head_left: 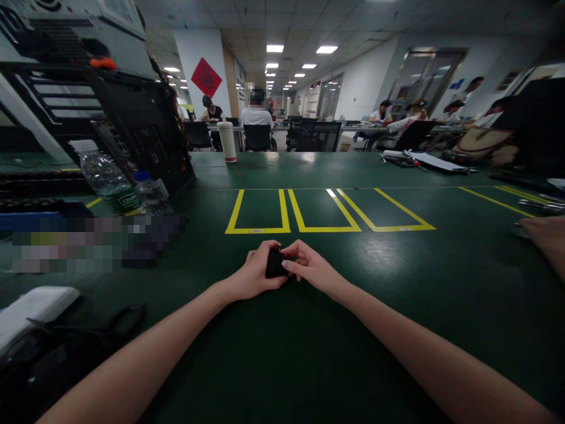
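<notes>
A small black object (pixel 274 264) with a rounded, dark body is held between my two hands above the green tabletop (pixel 282 353). Its kind is too dark to make out. My left hand (pixel 253 274) wraps around it from the left, thumb below and fingers over the top. From the right, my right hand (pixel 309 266) pinches its edge with bent fingers and thumb. The object's underside and part of its right side are hidden by my fingers. Just beyond my hands lie yellow tape outlines (pixel 258 231) on the table.
At left stand a black computer case (pixel 154 135), a clear water bottle (pixel 108 176) and a blue-capped bottle (pixel 152 194). A white box (pixel 37 312) and black cables (pixel 88 335) lie nearer. A white cup (pixel 227 141) stands at the back. Another person's hand (pixel 547 238) is at far right.
</notes>
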Motion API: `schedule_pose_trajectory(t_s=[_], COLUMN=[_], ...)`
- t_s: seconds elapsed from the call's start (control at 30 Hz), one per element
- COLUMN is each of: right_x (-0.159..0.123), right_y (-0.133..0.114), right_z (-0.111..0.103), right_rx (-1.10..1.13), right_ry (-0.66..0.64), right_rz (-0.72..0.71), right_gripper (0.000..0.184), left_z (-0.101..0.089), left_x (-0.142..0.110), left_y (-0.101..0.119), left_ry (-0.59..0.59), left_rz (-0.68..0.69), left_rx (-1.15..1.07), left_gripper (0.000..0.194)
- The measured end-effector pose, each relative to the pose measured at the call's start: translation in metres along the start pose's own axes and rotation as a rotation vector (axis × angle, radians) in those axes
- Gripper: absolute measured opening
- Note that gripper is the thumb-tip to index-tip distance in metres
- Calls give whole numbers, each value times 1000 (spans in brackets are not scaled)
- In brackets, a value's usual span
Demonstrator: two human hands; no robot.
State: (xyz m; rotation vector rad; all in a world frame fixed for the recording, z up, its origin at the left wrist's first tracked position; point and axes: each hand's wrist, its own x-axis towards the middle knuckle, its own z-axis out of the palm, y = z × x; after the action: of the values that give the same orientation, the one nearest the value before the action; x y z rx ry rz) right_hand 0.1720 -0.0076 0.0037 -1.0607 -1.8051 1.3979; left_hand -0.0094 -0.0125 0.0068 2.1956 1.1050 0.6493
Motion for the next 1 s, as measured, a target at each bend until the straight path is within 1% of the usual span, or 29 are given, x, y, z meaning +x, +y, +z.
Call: schedule_pose_trajectory(t_s=[0.1, 0.2, 0.3, 0.4, 0.5, 0.53, 0.57, 0.6, 0.7, 0.77, 0.87, 0.93, 1.0], right_x=[0, 0, -1, -4, -7, -8, -8, -9, -9, -9, -8, -9, -9], right_y=[-2, -5, -8, -8, -4, -3, -2, -1, 1, 1, 1, 2, 1], right_z=[0, -2, -5, -5, -3, -3, -2, -1, 0, 2, 3, 2, 1], right_rx=[-16, -16, 14, 65, 130, 145, 155, 156, 103, 69, -3, -52, -72], right_ry=[1, -35, -96, -137, -130, -138, -131, -126, -65, -66, -27, -36, -72], right_rz=[31, 63, 16, -31, -44, -46, -56, -59, -63, -54, -65, -71, -90], right_gripper=[25, 27, 29, 32, 32, 31, 27, 22, 16, 18, 24, 24, 22], left_z=[0, 0, 0, 1, 1, 1, 1, 1, 0, 1, 2, 2, 2], left_x=[-2, -4, -6, -7, -8, -9, -9, -10, -10, -9, -8, -8, -8], left_y=[1, 2, 1, 0, 1, 2, 2, 3, 3, 2, 0, -1, -2], left_ry=[10, 35, 17, 60, 59, 52, 32, 37, 46, 54, 52, 50, 46], left_rz=[46, 92, 137, 172, 182, 180, 179, 178, 183, 188, 187, 185, 189], left_rx=[19, 59, 103, 132, 142, 141, 140, 139, 143, 142, 136, 131, 132], left_gripper=[57, 58, 58, 60, 61, 60, 60, 59, 59, 60, 61, 60, 60])
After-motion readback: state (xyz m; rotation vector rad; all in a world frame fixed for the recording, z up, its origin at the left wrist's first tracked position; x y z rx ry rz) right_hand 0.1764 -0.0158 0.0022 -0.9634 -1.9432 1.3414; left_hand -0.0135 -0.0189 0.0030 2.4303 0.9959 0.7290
